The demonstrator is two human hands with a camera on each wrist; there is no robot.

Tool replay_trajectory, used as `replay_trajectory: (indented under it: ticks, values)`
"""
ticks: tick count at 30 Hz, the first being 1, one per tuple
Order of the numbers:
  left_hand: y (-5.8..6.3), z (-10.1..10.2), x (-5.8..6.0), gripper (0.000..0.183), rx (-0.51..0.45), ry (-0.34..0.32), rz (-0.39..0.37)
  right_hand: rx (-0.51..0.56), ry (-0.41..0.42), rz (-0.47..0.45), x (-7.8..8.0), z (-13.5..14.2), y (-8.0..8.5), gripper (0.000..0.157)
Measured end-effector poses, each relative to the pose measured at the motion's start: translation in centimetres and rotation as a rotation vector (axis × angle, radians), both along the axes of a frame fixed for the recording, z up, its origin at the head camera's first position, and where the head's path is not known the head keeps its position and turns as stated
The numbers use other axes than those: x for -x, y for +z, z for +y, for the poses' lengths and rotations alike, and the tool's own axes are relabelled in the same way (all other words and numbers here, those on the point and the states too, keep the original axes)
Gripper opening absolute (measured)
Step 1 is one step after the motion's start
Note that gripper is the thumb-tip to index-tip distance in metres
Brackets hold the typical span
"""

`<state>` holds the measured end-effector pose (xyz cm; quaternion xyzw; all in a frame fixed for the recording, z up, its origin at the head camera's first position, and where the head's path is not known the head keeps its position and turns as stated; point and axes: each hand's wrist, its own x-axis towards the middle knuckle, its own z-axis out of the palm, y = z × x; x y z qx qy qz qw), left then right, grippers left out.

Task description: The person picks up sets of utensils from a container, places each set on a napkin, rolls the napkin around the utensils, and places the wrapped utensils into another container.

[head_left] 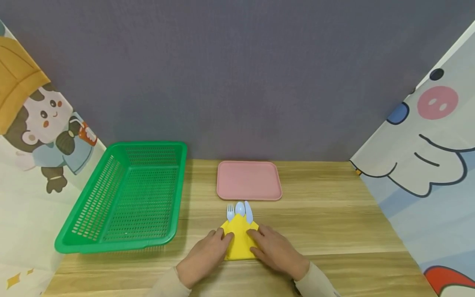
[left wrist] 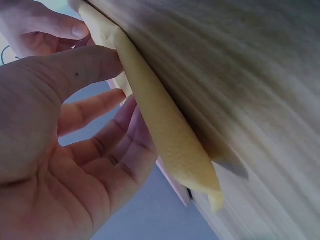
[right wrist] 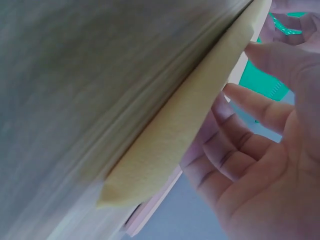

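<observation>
Yellow napkin (head_left: 237, 243), folded, lay flat on the wooden surface (head_left: 315, 218) directly between the two hands: just right of the left hand (head_left: 208, 251), just left of the right hand (head_left: 276, 249). Both hands touched it from its sides. Left hand: fingers loosely bent, thumb and forefinger apart, thumb tip against the napkin's near folded edge in the left wrist view. Right hand: much the same, thumb set apart from the forefinger, fingertips against the napkin, palm clear of it.

Three pale blue utensils projected from the napkin's far, pointed edge, ahead of the fingertips. Fork (head_left: 230, 212) was nearest the left hand, spoon (head_left: 240, 208) in the middle, knife (head_left: 248, 212) nearest the right hand and tilted slightly; their lower parts were hidden by the napkin. Pink tray (head_left: 248, 180) lay beyond both hands, just past the utensil tips. Green basket (head_left: 111, 247) stood left of the left hand, well apart from it.
</observation>
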<state>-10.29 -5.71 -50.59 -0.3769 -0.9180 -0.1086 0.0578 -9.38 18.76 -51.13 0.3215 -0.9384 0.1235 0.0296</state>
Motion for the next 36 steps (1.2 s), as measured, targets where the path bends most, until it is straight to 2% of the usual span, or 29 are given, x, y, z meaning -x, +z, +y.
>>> replay_trajectory:
  ticks: [5, 15, 20, 24, 27, 31, 36]
  values:
    - [-0.1, 0.1, 0.3, 0.022, 0.003, -0.009, -0.002, 0.04, -0.012, -0.007, 0.0, 0.0, 0.1, 0.017]
    - [0.1, 0.2, 0.6, 0.015, 0.036, -0.048, -0.026, 0.036, -0.01, 0.009, 0.1, 0.1, -0.3, 0.013]
    - [0.0, 0.2, 0.8, 0.017, 0.036, -0.058, -0.001, 0.021, -0.015, 0.009, 0.1, 0.1, -0.3, 0.011]
    - [-0.1, 0.2, 0.7, 0.019, 0.026, -0.098, 0.003, 0.01, -0.022, 0.007, 0.1, 0.1, -0.3, 0.012]
    - [-0.1, 0.3, 0.6, 0.021, 0.02, -0.149, 0.042, 0.008, -0.022, 0.008, 0.1, 0.1, -0.2, 0.012]
    - [0.0, 0.7, 0.6, 0.023, 0.022, -0.215, 0.143, 0.004, -0.018, 0.019, 0.1, 0.1, -0.3, 0.013]
    - [0.1, 1.5, 0.6, 0.04, 0.073, -0.26, 0.219, -0.004, -0.017, 0.034, 0.2, 0.1, -0.5, 0.013]
